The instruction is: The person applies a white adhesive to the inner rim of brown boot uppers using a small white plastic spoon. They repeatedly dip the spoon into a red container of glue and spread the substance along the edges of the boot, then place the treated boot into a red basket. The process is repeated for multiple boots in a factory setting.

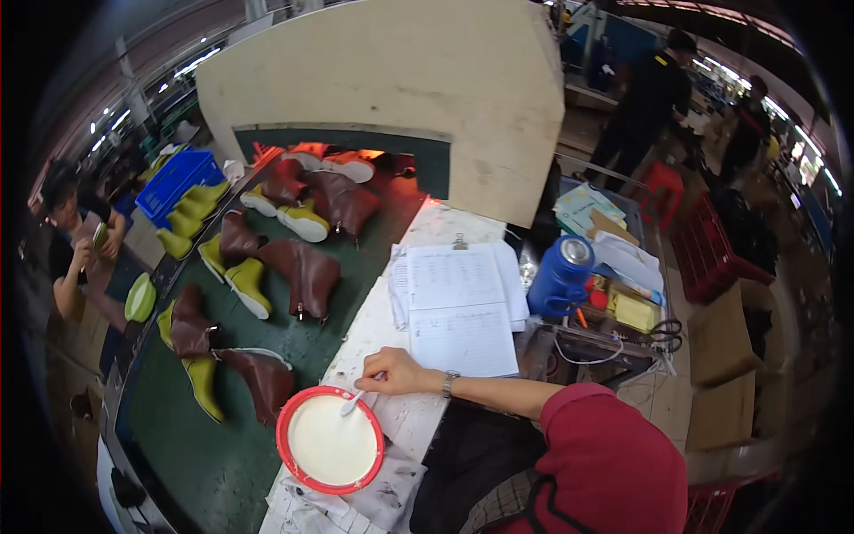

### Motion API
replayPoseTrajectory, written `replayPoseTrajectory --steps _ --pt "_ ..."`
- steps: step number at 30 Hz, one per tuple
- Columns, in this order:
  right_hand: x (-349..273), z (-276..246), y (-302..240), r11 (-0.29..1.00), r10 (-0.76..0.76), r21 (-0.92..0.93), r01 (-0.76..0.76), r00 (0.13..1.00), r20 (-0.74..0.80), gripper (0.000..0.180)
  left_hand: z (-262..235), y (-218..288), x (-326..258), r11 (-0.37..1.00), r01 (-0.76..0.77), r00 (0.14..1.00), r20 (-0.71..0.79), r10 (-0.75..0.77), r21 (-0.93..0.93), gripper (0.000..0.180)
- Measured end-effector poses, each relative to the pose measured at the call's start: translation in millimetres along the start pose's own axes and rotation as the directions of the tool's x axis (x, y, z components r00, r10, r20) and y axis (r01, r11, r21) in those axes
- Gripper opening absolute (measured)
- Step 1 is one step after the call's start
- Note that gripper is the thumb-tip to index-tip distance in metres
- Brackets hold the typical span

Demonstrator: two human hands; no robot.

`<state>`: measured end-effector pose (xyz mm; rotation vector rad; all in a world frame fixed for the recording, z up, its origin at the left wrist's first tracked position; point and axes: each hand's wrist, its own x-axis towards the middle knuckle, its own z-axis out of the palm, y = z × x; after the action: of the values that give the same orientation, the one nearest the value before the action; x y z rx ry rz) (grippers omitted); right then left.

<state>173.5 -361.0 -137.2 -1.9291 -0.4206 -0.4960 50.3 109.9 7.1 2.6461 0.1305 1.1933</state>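
Note:
My right hand [389, 370] reaches in from the right, fingers closed on a small white spoon-like tool [350, 405]. The tool slants down over the near side of a red-rimmed bowl [283, 434], which holds a cream-white liquid [334, 442]. Whether the tip dips into the liquid I cannot tell. Left of the bowl, a brown ankle boot upper [258, 378] with a yellow-green sole piece [205, 387] lies on a dark green conveyor belt [178, 454]. My left hand does not show.
Several more brown boots [304, 271] and yellow-green pieces lie up the belt toward a glowing opening in a cream hood [374, 71]. Papers [458, 307], a blue jug [560, 276] and scissors [667, 335] are to the right. Across the belt a person [84, 231] handles a piece.

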Motion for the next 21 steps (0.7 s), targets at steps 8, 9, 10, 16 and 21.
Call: replayPoseTrajectory --steps 8,9,10,16,21 --pt "-2.7 4.5 6.7 0.999 0.036 0.001 -0.036 0.999 0.005 0.032 47.9 127.9 -58.4 0.906 -0.198 0.823 0.439 0.361 -0.374 0.049" --pt "-1.5 8.3 5.3 0.999 0.039 0.021 -0.04 0.999 0.02 0.034 47.8 133.8 -61.3 0.902 -0.203 0.807 0.457 0.374 -0.38 0.049" --pt "-1.2 7.5 6.0 0.999 0.035 0.003 -0.035 0.999 0.012 0.035 47.5 139.7 -66.0 0.896 -0.209 0.791 0.471 0.391 -0.392 0.048" --pt "-5.9 4.6 8.4 0.999 0.049 -0.014 -0.049 0.998 0.024 0.037 38.3 134.4 -75.0 0.898 -0.219 0.741 0.534 0.408 -0.382 0.044" --pt "-4.0 2.4 6.1 0.999 0.031 -0.012 -0.03 1.0 0.006 0.037 14.7 103.9 -82.9 0.934 -0.197 0.745 0.573 0.341 -0.299 0.041"
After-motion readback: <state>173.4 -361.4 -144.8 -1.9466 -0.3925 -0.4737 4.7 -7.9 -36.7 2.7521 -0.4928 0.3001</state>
